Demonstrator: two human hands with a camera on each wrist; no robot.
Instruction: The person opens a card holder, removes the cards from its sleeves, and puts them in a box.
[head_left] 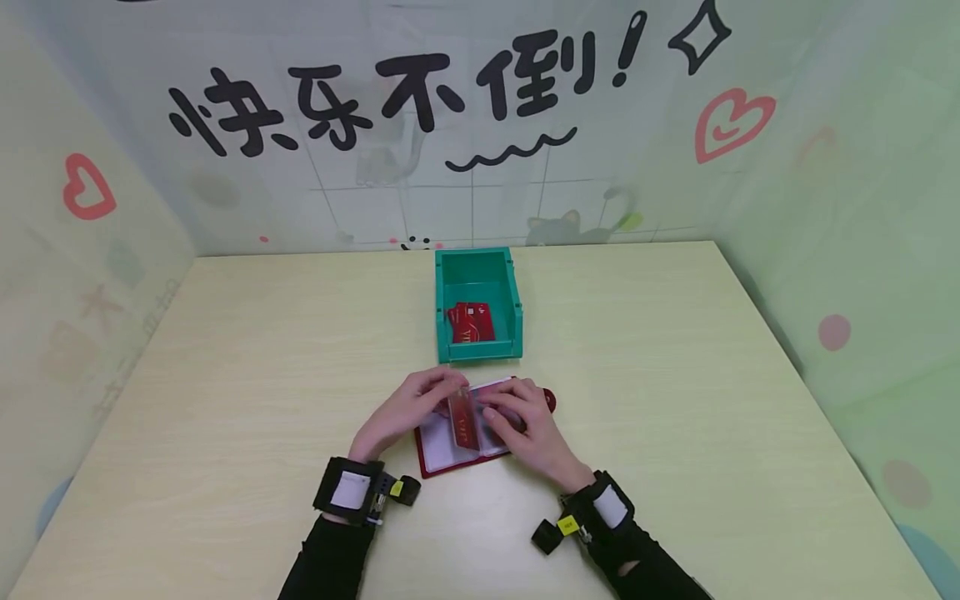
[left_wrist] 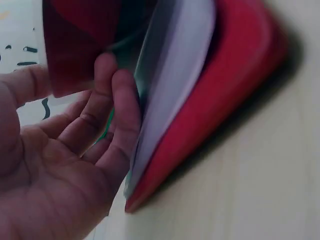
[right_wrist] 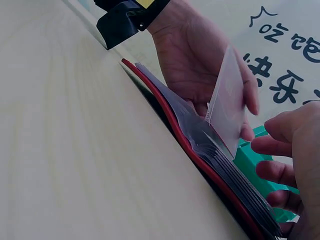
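While lying open on the counter [head_left: 675,400] before the green bin [head_left: 478,304], red card holder [head_left: 450,454]; left hand [head_left: 405,412] pinching an upright sleeve [head_left: 463,421], right hand [head_left: 525,425] pressing pages. Could tear if tugged sideways.

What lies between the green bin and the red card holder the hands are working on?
In the head view, only a narrow strip of bare table separates the green bin from the red card holder; both hands' fingertips reach close to the bin's front wall.
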